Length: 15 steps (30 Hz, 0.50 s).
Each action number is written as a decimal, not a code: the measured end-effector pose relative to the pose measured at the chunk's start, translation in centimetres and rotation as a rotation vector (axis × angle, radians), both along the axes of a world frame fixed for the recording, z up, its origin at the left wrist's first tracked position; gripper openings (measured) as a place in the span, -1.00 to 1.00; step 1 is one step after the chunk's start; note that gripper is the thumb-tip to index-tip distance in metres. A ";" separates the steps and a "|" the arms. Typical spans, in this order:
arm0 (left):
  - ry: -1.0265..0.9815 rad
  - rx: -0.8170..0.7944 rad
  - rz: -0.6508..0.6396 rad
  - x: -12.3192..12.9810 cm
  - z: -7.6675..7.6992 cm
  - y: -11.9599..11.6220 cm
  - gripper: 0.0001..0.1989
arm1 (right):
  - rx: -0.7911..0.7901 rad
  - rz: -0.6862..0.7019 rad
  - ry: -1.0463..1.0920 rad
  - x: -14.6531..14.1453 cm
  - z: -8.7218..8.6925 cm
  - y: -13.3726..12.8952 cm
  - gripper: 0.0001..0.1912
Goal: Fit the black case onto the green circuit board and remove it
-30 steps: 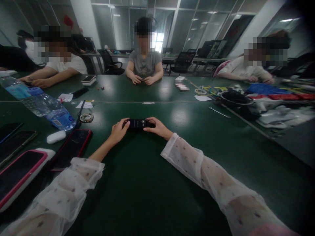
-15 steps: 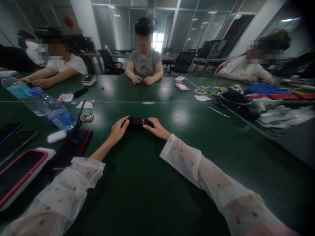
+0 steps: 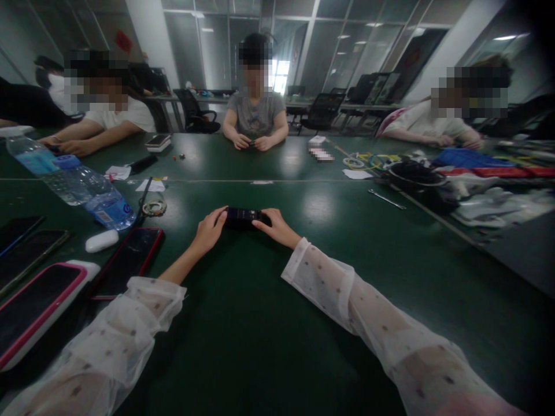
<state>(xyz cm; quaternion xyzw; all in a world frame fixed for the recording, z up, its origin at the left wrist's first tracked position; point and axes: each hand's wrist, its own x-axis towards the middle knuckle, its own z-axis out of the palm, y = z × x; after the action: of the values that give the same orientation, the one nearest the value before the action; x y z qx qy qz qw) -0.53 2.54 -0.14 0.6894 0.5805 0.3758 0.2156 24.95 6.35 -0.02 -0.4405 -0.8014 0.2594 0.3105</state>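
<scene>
A small black device with a lit screen is held low over the green table, in the middle of the view. My left hand grips its left end, thumb on the near side and fingers behind. At the right end, my right hand is closed around it in the same way, with the thumb along the front edge. Fingertips behind the device are partly hidden. What kind of device it is, I cannot make out.
Left of my arm lie a red-edged phone, a white earbud case, a pink-cased phone and water bottles. A wrench and a cluttered tray are at the right. Co-workers sit across the table.
The whole view has shifted very slightly. Both hands keep the same hold on the black device.
</scene>
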 end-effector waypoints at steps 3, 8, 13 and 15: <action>0.005 -0.006 0.030 -0.1 -0.4 0.2 -0.51 | -0.023 0.001 0.032 0.1 0.1 -0.2 -0.39; 0.019 -0.017 0.026 -0.3 -0.7 0.5 -0.53 | -0.015 0.025 0.041 0.1 0.5 -0.5 -0.33; 0.041 -0.013 0.033 -0.4 -1.0 0.8 -0.60 | -0.005 0.038 0.053 0.3 0.5 -0.6 -0.33; 0.046 -0.017 0.030 -0.5 -1.1 0.9 -0.61 | 0.004 0.049 0.057 0.4 0.4 -0.5 -0.34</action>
<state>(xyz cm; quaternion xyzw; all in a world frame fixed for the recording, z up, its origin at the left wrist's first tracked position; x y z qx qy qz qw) -1.01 3.43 -1.26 0.6871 0.5987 0.3584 0.2022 25.32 5.81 0.34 -0.4124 -0.8033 0.2777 0.3279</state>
